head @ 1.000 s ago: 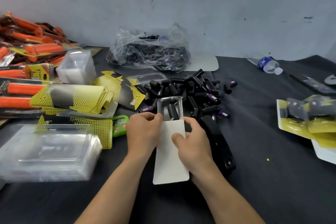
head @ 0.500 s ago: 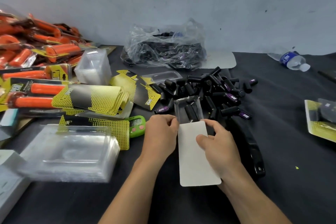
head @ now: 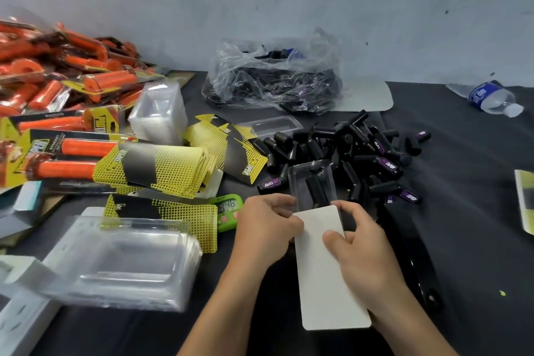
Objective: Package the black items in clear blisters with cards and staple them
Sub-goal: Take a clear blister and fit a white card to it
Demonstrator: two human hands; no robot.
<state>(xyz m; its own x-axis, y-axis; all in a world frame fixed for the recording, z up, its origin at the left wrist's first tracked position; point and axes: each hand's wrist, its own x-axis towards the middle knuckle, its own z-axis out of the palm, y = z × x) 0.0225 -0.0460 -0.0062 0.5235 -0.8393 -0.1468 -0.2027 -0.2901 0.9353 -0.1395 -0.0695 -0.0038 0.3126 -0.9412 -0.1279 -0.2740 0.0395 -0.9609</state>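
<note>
A clear blister (head: 313, 182) with two black items inside lies on the dark table in front of me. A white card (head: 326, 274), blank side up, sits partly slid into the blister's near end. My left hand (head: 265, 228) pinches the blister's left edge where the card enters. My right hand (head: 358, 248) grips the card, thumb on top. A pile of loose black items (head: 361, 150), some with purple labels, lies just behind. A black stapler (head: 410, 254) lies to the right of my right hand.
Yellow-black printed cards (head: 161, 167) and a stack of clear blisters (head: 124, 263) lie left. Orange packaged grips (head: 63, 81) pile at far left. A plastic bag of black items (head: 274, 78) sits at the back, a water bottle (head: 491, 98) back right, a green timer (head: 228, 208) by my left hand.
The view has swung to the left, so everything sits further right in frame. Both hands keep their hold on blister and card; the card's depth in the blister looks about the same.
</note>
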